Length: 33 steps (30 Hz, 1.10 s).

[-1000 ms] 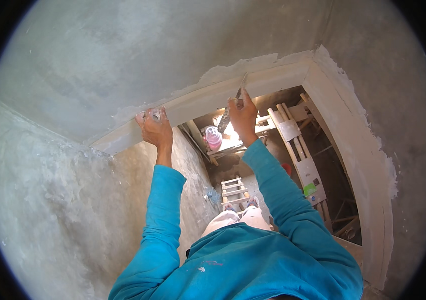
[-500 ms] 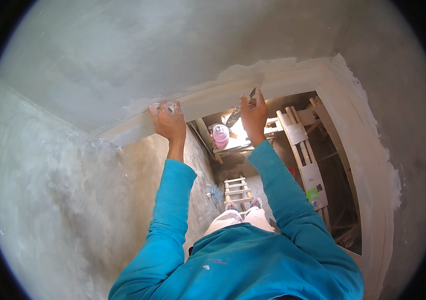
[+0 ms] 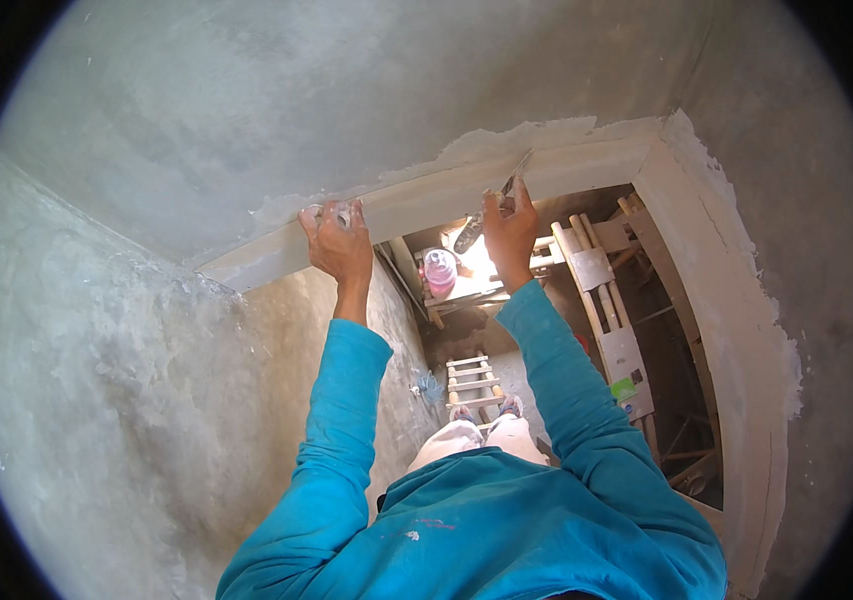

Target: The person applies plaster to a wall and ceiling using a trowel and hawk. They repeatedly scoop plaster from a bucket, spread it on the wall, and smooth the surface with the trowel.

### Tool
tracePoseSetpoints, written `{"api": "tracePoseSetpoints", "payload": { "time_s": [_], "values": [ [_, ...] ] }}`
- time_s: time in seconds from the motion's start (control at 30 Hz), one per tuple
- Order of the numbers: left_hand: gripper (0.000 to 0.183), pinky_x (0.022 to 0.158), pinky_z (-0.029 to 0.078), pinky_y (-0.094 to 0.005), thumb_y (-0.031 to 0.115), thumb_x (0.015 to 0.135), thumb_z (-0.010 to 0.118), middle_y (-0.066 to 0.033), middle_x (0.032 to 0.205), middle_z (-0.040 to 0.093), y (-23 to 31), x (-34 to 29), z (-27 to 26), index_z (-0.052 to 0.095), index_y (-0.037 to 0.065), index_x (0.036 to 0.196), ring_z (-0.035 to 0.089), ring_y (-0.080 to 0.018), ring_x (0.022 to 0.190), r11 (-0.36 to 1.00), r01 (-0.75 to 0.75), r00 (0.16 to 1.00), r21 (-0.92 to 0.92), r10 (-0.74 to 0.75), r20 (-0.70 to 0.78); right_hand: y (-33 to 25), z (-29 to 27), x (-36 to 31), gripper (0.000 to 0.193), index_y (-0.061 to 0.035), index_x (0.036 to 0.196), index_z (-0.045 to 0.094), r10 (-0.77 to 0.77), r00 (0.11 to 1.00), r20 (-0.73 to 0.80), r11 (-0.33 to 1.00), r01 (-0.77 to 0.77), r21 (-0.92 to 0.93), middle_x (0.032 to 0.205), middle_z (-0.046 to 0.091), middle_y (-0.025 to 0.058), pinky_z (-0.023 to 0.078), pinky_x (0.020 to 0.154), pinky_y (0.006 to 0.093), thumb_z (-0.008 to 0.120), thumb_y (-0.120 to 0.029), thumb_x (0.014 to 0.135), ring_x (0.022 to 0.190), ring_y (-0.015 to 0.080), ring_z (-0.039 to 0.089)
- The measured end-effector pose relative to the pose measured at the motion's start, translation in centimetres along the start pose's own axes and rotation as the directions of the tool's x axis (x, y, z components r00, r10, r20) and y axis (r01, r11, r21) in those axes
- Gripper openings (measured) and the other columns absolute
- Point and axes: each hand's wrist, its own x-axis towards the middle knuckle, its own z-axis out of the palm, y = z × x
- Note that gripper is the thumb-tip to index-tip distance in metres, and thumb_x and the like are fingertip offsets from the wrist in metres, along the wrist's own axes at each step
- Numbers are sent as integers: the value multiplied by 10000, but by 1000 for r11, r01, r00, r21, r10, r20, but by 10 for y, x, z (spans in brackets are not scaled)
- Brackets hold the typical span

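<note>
The left hand (image 3: 338,240) is up at the pale plastered band (image 3: 416,200), its fingers bent against the face; something whitish shows among them (an object or only a smear of plaster), so whether it grasps anything cannot be told. To its right, the right hand (image 3: 511,235) is closed around a slim tool (image 3: 467,234), whose dark end points down and left while its thin tip reaches up to the band. The step in hand looks like smoothing or trimming this band, and the next move probably calls for a light, even stroke along it, the blade held at a steady angle.

As for the surface and room, a mottled grey wall (image 3: 116,340) fills the left. The band slants up rightward below a grey surface (image 3: 346,100), its upper margin ragged. Through the opening, a pink container (image 3: 439,270) stands near a bright patch, with a small ladder (image 3: 474,385) below, at the person's feet. Farther right are a pole frame (image 3: 621,355) and the pale side strip (image 3: 716,250), cracked and rough-edged.
</note>
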Motion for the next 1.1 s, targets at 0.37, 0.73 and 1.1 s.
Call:
{"api": "tracePoseSetpoints", "payload": {
  "time_s": [0.37, 0.73, 1.1],
  "values": [
    [256, 797, 504, -471, 311, 837, 787, -142, 1068, 632, -5, 1, 1, 714, 80, 918, 621, -353, 1018, 999, -33, 999, -38, 33, -13, -4, -1, 0, 648, 164, 1394, 451, 5, 1000, 6, 999, -5, 48, 1256, 625, 336, 505, 968, 396, 648, -230, 919, 1117, 381, 658],
    [241, 782, 524, -465, 289, 840, 783, -142, 1144, 615, -2, 1, 3, 733, 80, 949, 646, -343, 998, 1000, -26, 999, 6, 26, -32, 17, 10, 4, 597, 102, 1403, 489, -143, 984, -108, 986, 132, -101, 920, 683, 178, 529, 730, 332, 675, -193, 919, 796, 215, 657],
    [259, 791, 524, -468, 287, 844, 778, -146, 1165, 607, -1, 2, 1, 724, 74, 981, 644, -349, 1006, 1000, -1, 1000, -3, 1, -1, -24, 42, -35, 647, 152, 1402, 455, -39, 999, -12, 992, 40, 122, 1070, 689, 263, 531, 837, 373, 656, -239, 927, 929, 266, 679]
  ]
}}
